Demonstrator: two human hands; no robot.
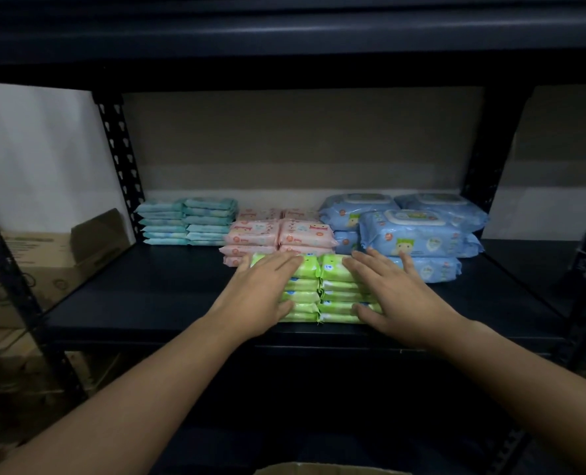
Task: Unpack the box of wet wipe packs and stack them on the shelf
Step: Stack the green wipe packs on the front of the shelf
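Note:
Two side-by-side stacks of green wet wipe packs (pixel 332 296) stand near the front edge of the dark shelf board (pixel 140 299). My left hand (pixel 260 296) lies over the left stack, fingers spread on top and thumb against its front. My right hand (pixel 394 296) covers the right stack the same way, its fingertips reaching a large blue wipe pack (pixel 415 231). Behind the green stacks are pink wipe packs (pixel 284 233) in low stacks. Small teal packs (pixel 188 221) are stacked at the back left. The top flap of a cardboard box (pixel 319 469) shows at the bottom edge.
A perforated black upright (pixel 120 156) stands at the back left, another at the back right (pixel 483 173). Cardboard boxes (pixel 37 265) sit beyond the shelf's left end. The upper shelf (pixel 284 36) hangs low overhead. Bare board lies left and right of the green stacks.

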